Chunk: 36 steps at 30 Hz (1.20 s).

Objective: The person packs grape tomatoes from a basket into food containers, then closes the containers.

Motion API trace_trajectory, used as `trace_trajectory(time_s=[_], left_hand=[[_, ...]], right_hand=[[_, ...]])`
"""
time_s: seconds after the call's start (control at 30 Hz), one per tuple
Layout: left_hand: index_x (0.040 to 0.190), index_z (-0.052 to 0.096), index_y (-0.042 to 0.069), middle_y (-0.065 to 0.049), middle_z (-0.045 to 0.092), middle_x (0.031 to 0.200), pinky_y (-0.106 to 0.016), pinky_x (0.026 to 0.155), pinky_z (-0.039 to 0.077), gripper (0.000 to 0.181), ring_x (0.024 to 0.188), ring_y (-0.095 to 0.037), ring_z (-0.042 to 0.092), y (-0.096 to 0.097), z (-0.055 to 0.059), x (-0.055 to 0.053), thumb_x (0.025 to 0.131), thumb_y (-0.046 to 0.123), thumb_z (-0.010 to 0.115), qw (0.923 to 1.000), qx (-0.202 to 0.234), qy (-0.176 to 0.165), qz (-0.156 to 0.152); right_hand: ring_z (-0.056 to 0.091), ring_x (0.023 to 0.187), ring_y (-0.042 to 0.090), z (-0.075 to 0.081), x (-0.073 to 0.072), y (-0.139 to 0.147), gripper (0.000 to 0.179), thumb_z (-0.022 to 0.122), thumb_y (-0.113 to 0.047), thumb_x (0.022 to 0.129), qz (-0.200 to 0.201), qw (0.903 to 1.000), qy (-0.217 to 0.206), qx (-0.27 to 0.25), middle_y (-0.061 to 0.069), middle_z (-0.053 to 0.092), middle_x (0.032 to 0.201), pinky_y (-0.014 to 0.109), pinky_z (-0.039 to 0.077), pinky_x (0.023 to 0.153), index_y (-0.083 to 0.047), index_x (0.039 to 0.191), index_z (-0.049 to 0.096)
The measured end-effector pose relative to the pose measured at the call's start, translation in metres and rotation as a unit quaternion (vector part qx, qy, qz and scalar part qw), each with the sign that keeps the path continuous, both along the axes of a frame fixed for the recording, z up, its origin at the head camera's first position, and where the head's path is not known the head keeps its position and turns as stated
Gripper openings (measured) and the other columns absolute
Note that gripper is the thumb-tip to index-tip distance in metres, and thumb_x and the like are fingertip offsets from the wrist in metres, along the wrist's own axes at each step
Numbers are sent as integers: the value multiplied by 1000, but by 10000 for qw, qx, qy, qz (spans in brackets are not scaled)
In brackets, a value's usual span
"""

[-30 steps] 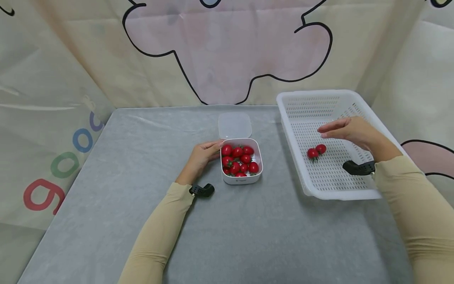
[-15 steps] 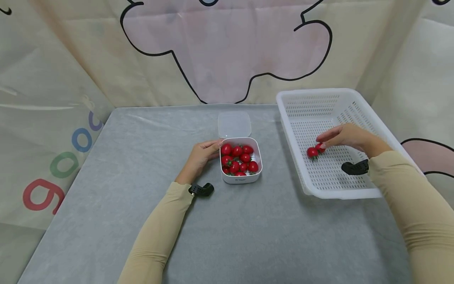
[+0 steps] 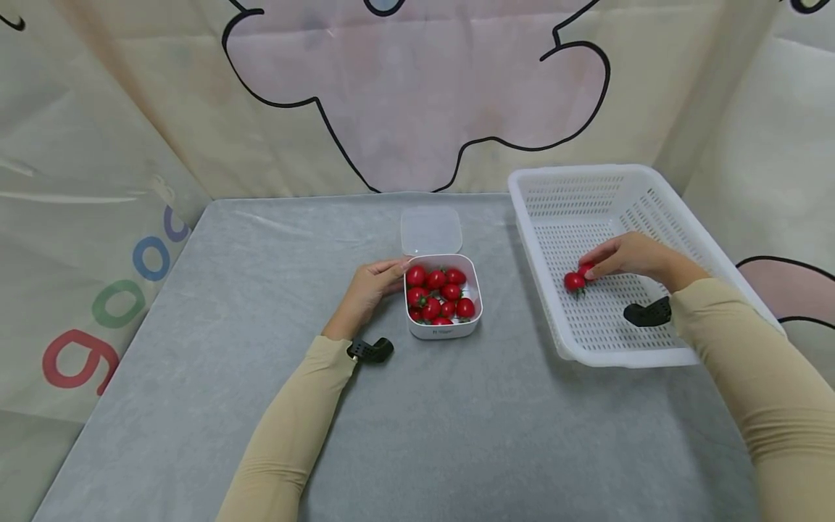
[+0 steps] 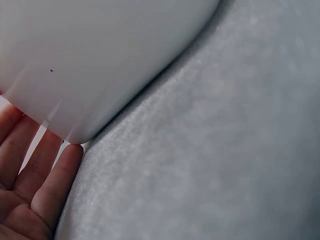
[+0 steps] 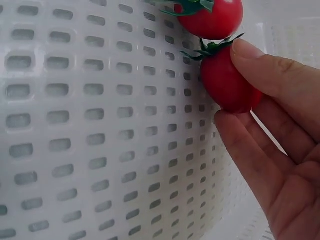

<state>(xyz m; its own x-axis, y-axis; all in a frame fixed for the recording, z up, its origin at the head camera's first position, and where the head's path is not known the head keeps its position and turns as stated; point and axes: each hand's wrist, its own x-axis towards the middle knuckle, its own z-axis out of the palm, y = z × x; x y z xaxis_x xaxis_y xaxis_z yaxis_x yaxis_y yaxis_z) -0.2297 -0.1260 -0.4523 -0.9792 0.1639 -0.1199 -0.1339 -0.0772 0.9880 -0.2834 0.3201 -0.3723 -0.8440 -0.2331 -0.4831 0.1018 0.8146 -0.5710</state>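
Observation:
Inside the white basket (image 3: 566,348), my right hand (image 3: 636,257) pinches a red cherry tomato (image 5: 227,80) with a green stem. The thumb lies on its upper side, and the other fingers are around its far side and below. A second cherry tomato (image 3: 574,282) sits right beside it on the basket floor. My left hand (image 3: 370,286) rests against the left side of a small white box (image 3: 443,331). In the left wrist view its fingers (image 4: 59,182) reach nearly straight to the box wall. Several cherry tomatoes (image 3: 431,308) fill much of the box.
A translucent lid (image 3: 430,230) lies flat behind the box. Grey cloth (image 3: 457,435) covers the table. The basket has raised slotted walls and stands at the right. A printed curtain (image 3: 404,94) hangs along the back edge.
My right hand has come down and slightly left onto the cherry tomato nearer to it and now grips it. The left hand and the box have stayed in place.

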Motion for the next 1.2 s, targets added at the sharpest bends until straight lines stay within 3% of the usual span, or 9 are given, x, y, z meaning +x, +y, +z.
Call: trace_trajectory(time_s=[0.53,0.8,0.97,1.1,1.2], left_hand=[[129,63,-5,-18,61,137,-33,97,58,38,105,-7,67,-1,1,2,99,19,62,10000,-77,-8,-3],[129,62,-8,-21,60,137,-31,95,58,37,103,-5,67,-1,-1,1,100,16,61,10000,70,32,-10],[130,61,-8,-22,59,138,-30,95,58,37,100,-3,67,-2,0,1,100,14,59,9999,100,37,1],[129,61,-8,-22,60,137,-30,95,58,37,100,-3,67,-3,1,0,100,15,60,9999,122,1,-27],[129,61,-7,-22,60,137,-30,95,58,37,100,-3,67,-3,1,0,100,15,60,9999,102,-2,-41]], right_hand=[[60,112,28,2,0,2,53,75,-38,88,-76,9999,110,109,12,72,117,57,48,98,-2,127,66],[61,109,28,3,3,2,50,75,-35,89,-109,9998,102,138,16,71,118,58,49,100,0,124,67],[63,104,24,3,1,2,48,75,-36,88,-37,9993,251,275,13,73,112,49,51,94,0,121,69],[57,111,29,6,2,1,53,75,-41,88,-203,9988,387,242,12,73,113,51,48,94,-2,123,69],[51,118,33,10,4,0,57,73,-45,88,-442,9978,489,15,9,73,113,59,44,98,-4,127,66]])
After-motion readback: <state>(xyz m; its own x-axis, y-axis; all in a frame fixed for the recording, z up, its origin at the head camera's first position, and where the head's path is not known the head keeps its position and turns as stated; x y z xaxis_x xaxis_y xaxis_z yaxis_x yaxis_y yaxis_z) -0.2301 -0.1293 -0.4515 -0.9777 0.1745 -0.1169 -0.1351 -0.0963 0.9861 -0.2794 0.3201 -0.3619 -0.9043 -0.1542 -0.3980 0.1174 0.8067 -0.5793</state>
